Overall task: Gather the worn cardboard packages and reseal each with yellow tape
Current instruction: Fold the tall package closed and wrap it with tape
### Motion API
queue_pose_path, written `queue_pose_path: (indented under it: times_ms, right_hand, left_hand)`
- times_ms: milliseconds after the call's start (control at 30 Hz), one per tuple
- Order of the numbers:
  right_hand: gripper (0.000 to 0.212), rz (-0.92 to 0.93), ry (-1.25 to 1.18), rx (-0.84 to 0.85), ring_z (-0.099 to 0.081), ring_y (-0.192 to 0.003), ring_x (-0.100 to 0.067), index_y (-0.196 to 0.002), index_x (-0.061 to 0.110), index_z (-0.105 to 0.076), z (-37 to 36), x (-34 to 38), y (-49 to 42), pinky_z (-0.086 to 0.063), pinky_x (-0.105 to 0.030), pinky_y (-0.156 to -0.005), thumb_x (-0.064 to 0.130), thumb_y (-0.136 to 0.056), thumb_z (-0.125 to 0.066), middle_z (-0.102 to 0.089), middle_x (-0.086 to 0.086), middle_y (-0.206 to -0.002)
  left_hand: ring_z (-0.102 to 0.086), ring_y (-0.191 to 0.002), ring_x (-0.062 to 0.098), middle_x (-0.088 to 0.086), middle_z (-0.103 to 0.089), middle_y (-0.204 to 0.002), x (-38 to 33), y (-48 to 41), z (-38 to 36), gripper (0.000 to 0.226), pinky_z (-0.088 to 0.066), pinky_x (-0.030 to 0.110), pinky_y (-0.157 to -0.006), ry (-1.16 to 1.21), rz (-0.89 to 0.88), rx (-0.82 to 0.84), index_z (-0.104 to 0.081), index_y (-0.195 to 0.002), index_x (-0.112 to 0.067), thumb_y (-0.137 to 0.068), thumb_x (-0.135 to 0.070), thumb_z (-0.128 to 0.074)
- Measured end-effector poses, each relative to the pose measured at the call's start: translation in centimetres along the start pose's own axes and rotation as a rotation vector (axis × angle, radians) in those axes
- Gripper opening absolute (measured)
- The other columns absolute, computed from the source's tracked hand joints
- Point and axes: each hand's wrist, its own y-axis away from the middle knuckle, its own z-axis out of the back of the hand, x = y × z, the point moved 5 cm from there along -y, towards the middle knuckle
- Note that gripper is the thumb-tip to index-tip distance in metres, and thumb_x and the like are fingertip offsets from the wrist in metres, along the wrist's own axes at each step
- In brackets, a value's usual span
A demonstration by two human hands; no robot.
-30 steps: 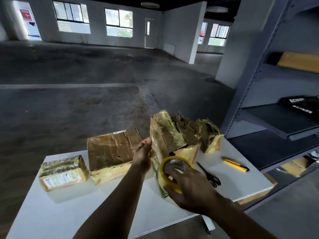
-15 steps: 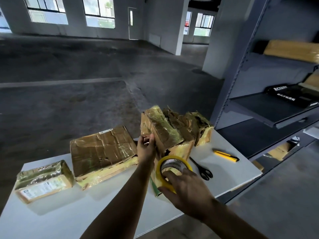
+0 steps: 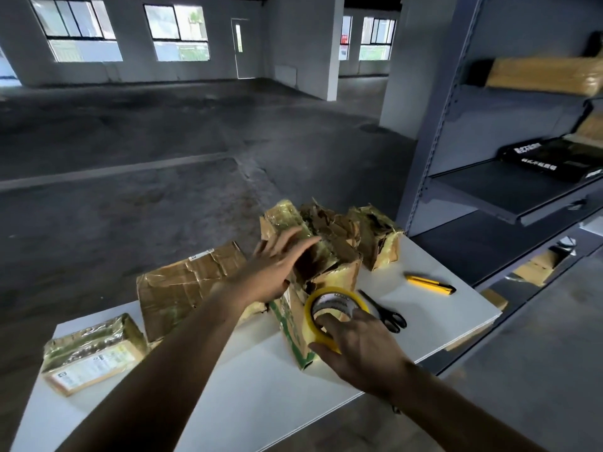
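Note:
A tall torn cardboard package [image 3: 329, 252] with yellow tape on it stands in the middle of the white table [image 3: 254, 386]. My left hand [image 3: 277, 262] lies flat with spread fingers on its top left face. My right hand [image 3: 359, 344] grips a roll of yellow tape [image 3: 332, 309] against the package's front side. A wide flat worn package [image 3: 186, 285] sits to the left, and a small labelled one [image 3: 91, 353] at the table's far left. Another crumpled package [image 3: 378, 236] sits behind on the right.
Black scissors [image 3: 388, 316] and a yellow utility knife [image 3: 430, 283] lie on the table to the right of the tape. A grey metal shelving unit [image 3: 509, 177] with boxes stands close on the right. Bare concrete floor stretches beyond the table.
My left hand left the package's left edge and now lies flat with spread fingers on its top. The roll of tape stays pressed against the front.

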Motion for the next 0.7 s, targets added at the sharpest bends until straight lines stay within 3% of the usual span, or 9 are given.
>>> queue_pose_path:
  times_ms: [100, 200, 267, 467, 600, 700]
  right_hand:
    - [0.043, 0.011, 0.006, -0.026, -0.069, -0.073, -0.012, -0.101, 0.028, -0.071, 0.3, 0.2, -0.2, -0.052, -0.019, -0.067, 0.056, -0.083, -0.044, -0.073, 0.012, -0.074]
    - [0.040, 0.037, -0.021, -0.013, -0.069, -0.072, -0.013, -0.100, 0.027, -0.069, 0.3, 0.2, -0.3, -0.053, -0.021, -0.067, 0.056, -0.086, -0.044, -0.073, 0.011, -0.074]
    - [0.041, 0.053, 0.003, -0.016, -0.068, -0.069, -0.011, -0.098, 0.027, -0.070, 0.3, 0.0, -0.3, -0.053, -0.021, -0.071, 0.055, -0.088, -0.042, -0.072, 0.009, -0.072]
    - [0.038, 0.015, -0.018, 0.020, -0.066, -0.063, -0.013, -0.099, 0.026, -0.066, 0.0, -0.5, 0.0, -0.052, -0.021, -0.073, 0.053, -0.090, -0.041, -0.071, 0.006, -0.068]
    - [0.040, 0.031, 0.027, 0.023, -0.063, -0.055, -0.015, -0.098, 0.025, -0.066, 0.4, -0.9, -0.1, -0.050, -0.021, -0.061, 0.052, -0.088, -0.038, -0.069, 0.004, -0.063]
    - [0.046, 0.052, -0.019, 0.026, -0.064, -0.054, -0.021, -0.113, 0.015, -0.061, -0.2, -1.2, 0.0, -0.050, -0.024, -0.056, 0.049, -0.091, -0.038, -0.071, -0.002, -0.069]
  left_hand:
    - [0.014, -0.151, 0.028, -0.013, 0.028, -0.160, -0.4, -1.8, 0.0, 0.127, -0.004, 0.057, -0.121, -0.132, -0.121, 0.211, 0.023, -0.145, -0.055, -0.082, -0.004, -0.074]
    - [0.024, -0.148, 0.017, -0.010, 0.030, -0.160, -1.4, -3.8, 0.8, 0.138, 0.007, 0.051, -0.117, -0.299, -0.227, 0.354, 0.030, -0.146, -0.046, -0.069, -0.047, -0.085]
    - [0.024, -0.148, 0.016, -0.010, 0.027, -0.161, -2.2, -5.0, 1.2, 0.145, 0.008, 0.053, -0.117, -0.389, -0.304, 0.419, 0.030, -0.147, -0.040, -0.061, -0.061, -0.085]
    - [0.008, -0.152, 0.024, -0.003, 0.017, -0.164, -3.2, -7.2, 0.7, 0.148, -0.005, 0.058, -0.120, -0.469, -0.376, 0.485, 0.029, -0.148, -0.040, -0.056, -0.068, -0.083]
    - [0.005, -0.148, 0.010, -0.010, 0.008, -0.165, -2.8, -8.1, -0.3, 0.137, -0.005, 0.052, -0.123, -0.157, -0.345, 0.420, 0.013, -0.149, -0.055, -0.043, -0.074, -0.071]
    - [0.004, -0.151, 0.026, -0.002, 0.016, -0.163, -3.4, -8.6, -0.2, 0.148, -0.004, 0.052, -0.123, -0.421, -0.381, 0.534, 0.027, -0.147, -0.044, -0.049, -0.078, -0.077]
